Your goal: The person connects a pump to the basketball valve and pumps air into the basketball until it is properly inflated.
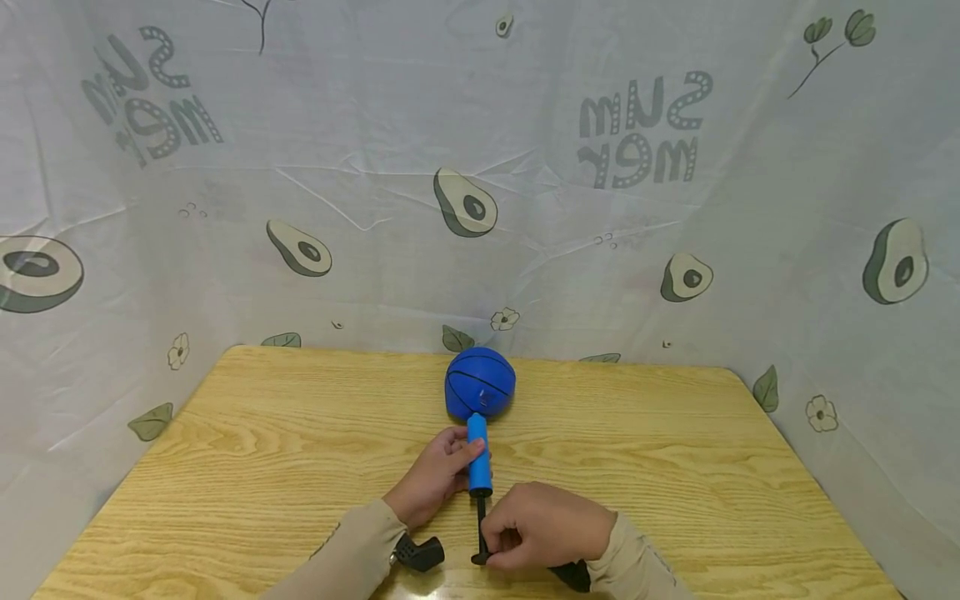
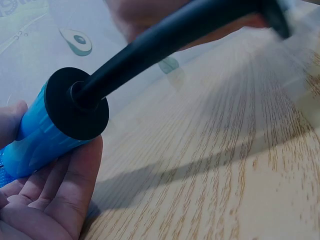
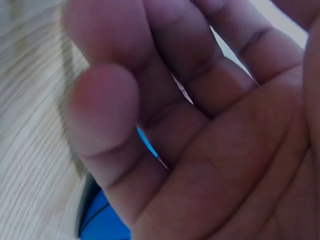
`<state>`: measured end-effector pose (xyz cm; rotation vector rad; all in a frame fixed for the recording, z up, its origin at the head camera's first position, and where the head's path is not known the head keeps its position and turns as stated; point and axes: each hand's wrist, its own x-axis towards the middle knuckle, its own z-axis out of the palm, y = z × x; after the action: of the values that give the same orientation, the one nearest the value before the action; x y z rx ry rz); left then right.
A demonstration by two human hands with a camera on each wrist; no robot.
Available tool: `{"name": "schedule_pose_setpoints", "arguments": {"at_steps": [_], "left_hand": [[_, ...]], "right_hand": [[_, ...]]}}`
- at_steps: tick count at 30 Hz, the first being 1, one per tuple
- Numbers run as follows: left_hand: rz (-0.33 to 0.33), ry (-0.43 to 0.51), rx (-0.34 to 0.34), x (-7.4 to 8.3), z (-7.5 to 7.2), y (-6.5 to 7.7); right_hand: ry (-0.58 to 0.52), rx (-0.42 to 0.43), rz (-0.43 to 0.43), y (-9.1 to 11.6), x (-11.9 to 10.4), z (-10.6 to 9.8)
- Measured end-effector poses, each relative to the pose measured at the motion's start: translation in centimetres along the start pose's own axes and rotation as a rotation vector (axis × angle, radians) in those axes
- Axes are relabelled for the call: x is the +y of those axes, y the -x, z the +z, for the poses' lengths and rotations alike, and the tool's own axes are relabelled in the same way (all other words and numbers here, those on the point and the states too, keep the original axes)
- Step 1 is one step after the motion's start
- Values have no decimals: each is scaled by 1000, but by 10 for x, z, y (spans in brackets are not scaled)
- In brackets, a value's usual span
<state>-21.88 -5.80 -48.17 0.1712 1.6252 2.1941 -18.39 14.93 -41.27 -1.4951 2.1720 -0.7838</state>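
Note:
A blue hand pump (image 1: 477,454) lies lengthwise in the middle of the table, its front tip right at a small blue ball (image 1: 480,379) with black lines. My left hand (image 1: 435,475) holds the blue barrel, thumb on top and fingers beneath. Out of the barrel's black end cap (image 2: 75,105) comes the black rod (image 2: 165,40), drawn well out towards me. At its near end sits the black handle (image 1: 480,558), which my right hand (image 1: 551,527) pinches at one side with thumb and curled forefinger. The fingers (image 3: 102,110) hide the handle in the right wrist view.
The wood-grain table (image 1: 300,417) stretches to both sides of the pump. Behind it and along its sides hangs a pale curtain (image 1: 375,125) printed with avocados and leaves. A black wrist device (image 1: 420,554) juts from the left sleeve.

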Motion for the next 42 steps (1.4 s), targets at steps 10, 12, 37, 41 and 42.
{"name": "schedule_pose_setpoints", "arguments": {"at_steps": [10,12,37,41,42], "left_hand": [[-8,-2,36,2,1,1],[-11,-4,44,2,1,1],[-7,-53,16,0,0,-1],[2,-61,9,0,1,-1],[4,-63,9,0,1,-1]], "right_hand": [[-99,-96,-12,-2,-9,1],[-68,-76,-3,-2,-9,1],[-3,244,267,-3,11,-2],[28,232,231,-3,10,-3],[37,230,220,-2,10,-3]]}}
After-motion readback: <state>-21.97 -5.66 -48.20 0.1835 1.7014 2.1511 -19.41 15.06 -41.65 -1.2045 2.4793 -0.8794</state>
